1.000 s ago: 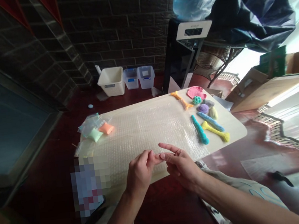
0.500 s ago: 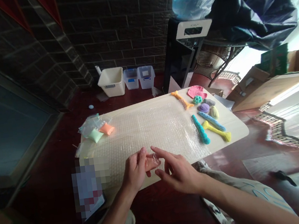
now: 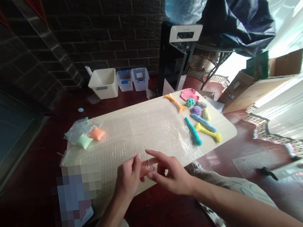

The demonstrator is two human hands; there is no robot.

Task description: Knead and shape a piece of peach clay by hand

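Note:
Above the table's front edge, my left hand point(image 3: 128, 175) is closed with its thumb pressed on a small piece of clear plastic film point(image 3: 149, 166). Facing it, my right hand point(image 3: 172, 171) has its thumb and a finger at the film's right side, while its index finger stretches out above. The film is thin and see-through, so its exact shape is hard to make out. Beneath both hands, bubble wrap point(image 3: 139, 129) covers much of the pale table point(image 3: 225, 126).
At the table's left lie clear plastic bags point(image 3: 77, 130), a green packet point(image 3: 83, 141) and an orange packet point(image 3: 97, 133). Several coloured clay shapes, including a teal stick point(image 3: 193, 132) and a yellow bone point(image 3: 209, 133), lie at the right. Bins point(image 3: 103, 83) stand by the wall.
The camera view has shifted, so the table and hands appear further left. My right thumb and fingers have come closer to the plastic film and my left hand.

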